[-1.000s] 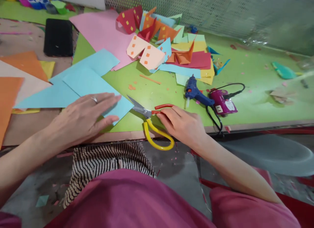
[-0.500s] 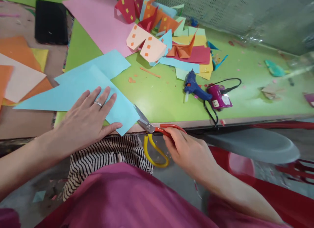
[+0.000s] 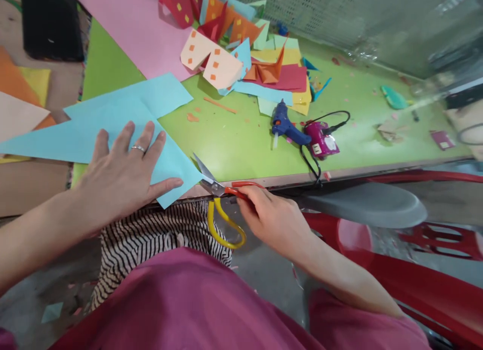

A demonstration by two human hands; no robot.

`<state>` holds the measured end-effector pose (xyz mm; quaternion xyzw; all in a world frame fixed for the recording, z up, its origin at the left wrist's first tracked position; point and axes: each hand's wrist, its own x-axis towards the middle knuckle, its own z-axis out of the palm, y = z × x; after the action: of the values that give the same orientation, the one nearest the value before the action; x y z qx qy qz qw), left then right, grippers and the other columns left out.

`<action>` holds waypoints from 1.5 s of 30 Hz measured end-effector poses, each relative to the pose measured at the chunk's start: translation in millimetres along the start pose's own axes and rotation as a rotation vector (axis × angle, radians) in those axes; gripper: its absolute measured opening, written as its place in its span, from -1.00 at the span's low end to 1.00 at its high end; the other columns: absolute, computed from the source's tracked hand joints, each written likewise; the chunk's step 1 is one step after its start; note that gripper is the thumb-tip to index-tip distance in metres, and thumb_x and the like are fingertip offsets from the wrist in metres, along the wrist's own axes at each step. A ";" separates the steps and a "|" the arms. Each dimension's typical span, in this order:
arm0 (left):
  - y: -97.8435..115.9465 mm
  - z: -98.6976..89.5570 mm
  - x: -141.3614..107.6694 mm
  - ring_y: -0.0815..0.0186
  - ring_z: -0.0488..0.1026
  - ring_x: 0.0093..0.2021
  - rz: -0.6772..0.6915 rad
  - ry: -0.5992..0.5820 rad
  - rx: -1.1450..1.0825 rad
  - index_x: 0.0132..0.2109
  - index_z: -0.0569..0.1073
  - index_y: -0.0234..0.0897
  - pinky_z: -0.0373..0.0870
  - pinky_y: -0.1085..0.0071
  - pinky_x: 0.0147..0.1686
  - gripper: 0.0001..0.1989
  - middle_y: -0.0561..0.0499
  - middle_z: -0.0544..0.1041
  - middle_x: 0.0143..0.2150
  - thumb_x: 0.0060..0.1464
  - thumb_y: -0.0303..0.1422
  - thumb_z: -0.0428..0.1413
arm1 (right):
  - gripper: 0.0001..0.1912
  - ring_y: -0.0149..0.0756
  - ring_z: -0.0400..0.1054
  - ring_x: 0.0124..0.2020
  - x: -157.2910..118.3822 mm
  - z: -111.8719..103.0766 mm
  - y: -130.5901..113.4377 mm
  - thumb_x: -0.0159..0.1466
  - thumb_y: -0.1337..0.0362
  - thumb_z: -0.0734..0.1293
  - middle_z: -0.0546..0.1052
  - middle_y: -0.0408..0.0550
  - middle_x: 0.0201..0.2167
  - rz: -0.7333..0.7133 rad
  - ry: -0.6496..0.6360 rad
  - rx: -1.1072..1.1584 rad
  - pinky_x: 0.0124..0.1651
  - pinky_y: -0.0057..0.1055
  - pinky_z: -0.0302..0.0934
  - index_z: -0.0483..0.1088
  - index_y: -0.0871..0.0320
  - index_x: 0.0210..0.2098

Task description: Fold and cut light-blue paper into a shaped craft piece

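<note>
My left hand (image 3: 126, 161) lies flat with its fingers spread on light blue paper (image 3: 105, 113), pressing it to the green tabletop. The paper spreads as crossing pointed shapes, and one lower corner reaches the front edge of the table. In my right hand (image 3: 269, 214) is a pair of scissors (image 3: 216, 187) with orange-red handles. Their blades are parted and sit at the right corner of the paper, with a narrow sliver of it across them. A yellow loop handle (image 3: 227, 227) hangs below the table edge, just under the scissors; what it belongs to is hidden.
A blue glue gun (image 3: 289, 123) lies by a magenta box (image 3: 323, 139) with a black cable. Behind are folded paper pieces (image 3: 217, 66) and a pink sheet (image 3: 139, 33). At left are a black tablet-like slab (image 3: 52, 25) and orange paper (image 3: 15, 78). A grey stool seat (image 3: 366, 204) stands right.
The view has shifted, so the table's contents appear farther left. My left fingers have spread wider on the paper. A paper sliver now shows across the scissor blades.
</note>
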<state>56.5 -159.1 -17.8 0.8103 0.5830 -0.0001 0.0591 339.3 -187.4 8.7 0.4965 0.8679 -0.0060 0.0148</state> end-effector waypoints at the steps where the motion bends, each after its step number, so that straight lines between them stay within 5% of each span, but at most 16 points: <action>1: -3.2 -0.4 -1.5 -0.47 -0.08 0.49 0.009 -0.008 0.016 0.49 0.01 -0.62 -0.06 -0.48 0.31 -0.16 -0.51 -0.05 0.54 0.39 0.04 -0.21 | -0.79 -0.27 0.60 -0.36 4.4 -0.8 -1.3 0.43 0.33 0.19 0.70 -0.04 -0.20 -0.019 -0.005 -0.008 -0.46 -0.35 0.19 0.46 0.19 -0.10; 10: -9.2 -0.4 -2.7 -0.44 -0.09 0.50 -0.020 -0.022 0.058 0.50 0.01 -0.58 -0.05 -0.45 0.32 -0.17 -0.47 -0.06 0.55 0.39 0.05 -0.18 | -0.77 -0.35 0.56 -0.47 4.2 2.6 -5.3 0.46 0.35 0.16 0.69 -0.06 -0.30 -0.102 0.158 -0.091 -0.49 -0.38 0.13 0.46 0.21 -0.14; 35: -11.3 6.4 -2.7 -0.38 -0.12 0.52 -0.024 0.036 -0.056 0.52 -0.02 -0.45 -0.16 -0.42 0.37 -0.19 -0.41 -0.01 0.55 0.37 0.04 -0.20 | -0.75 -0.33 0.53 -0.48 25.7 -1.7 -12.0 0.47 0.34 0.16 0.68 -0.10 -0.36 -0.141 0.219 -0.162 -0.50 -0.36 0.06 0.47 0.20 -0.06; 45: -14.8 12.3 5.5 -0.13 -0.05 0.54 0.036 0.074 -0.110 0.50 0.02 -0.51 -0.25 -0.15 0.46 -0.22 -0.36 0.07 0.53 0.39 0.00 -0.26 | -0.83 -0.28 0.53 -0.41 36.9 -5.7 -9.7 0.45 0.25 0.27 0.66 -0.10 -0.32 -0.036 0.043 -0.169 -0.48 -0.35 -0.05 0.49 0.16 -0.13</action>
<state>45.1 -150.5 -31.7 0.8156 0.5693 0.0632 0.0821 312.1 -160.4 13.2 0.4777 0.8743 0.0776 0.0378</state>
